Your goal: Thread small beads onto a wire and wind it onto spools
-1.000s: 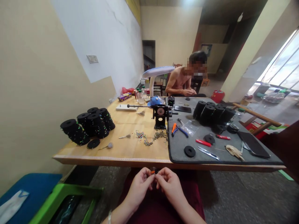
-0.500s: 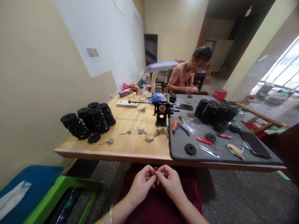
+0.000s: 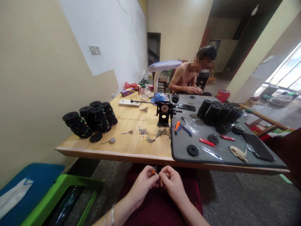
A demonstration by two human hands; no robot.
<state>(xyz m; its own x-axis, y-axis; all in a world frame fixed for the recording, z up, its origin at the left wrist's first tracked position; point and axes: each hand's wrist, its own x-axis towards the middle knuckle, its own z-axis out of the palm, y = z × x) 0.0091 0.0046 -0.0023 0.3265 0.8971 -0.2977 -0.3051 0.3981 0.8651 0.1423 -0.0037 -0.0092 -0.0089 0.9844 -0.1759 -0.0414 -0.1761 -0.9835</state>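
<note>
Above my lap, in front of the table edge, my left hand (image 3: 145,181) pinches a small orange piece (image 3: 153,172) between thumb and fingers. Thin, dark, wire-like ends stick up beside that piece; its exact kind is too small to tell. Close on the right, my right hand (image 3: 172,180) is closed in a pinch, fingertips almost against those of the left. Whatever it grips is hidden. Nearest on the wooden table (image 3: 131,150) lie small metal pieces (image 3: 163,131) and coloured beads (image 3: 142,131), behind them a black hand-cranked winder (image 3: 164,113).
Black foam spools (image 3: 100,119) stand at the left, more spools (image 3: 213,113) on the grey mat (image 3: 183,153). Pliers (image 3: 182,129), thread snips (image 3: 211,153), a red cutter (image 3: 206,142) and a phone (image 3: 258,147) lie there too. Across the table sits another person (image 3: 183,80). A green stool (image 3: 58,185) is at left.
My hands have parted slightly at the fingertips. The orange piece now sits on the left hand's side, shifted a little left. The view has turned slightly.
</note>
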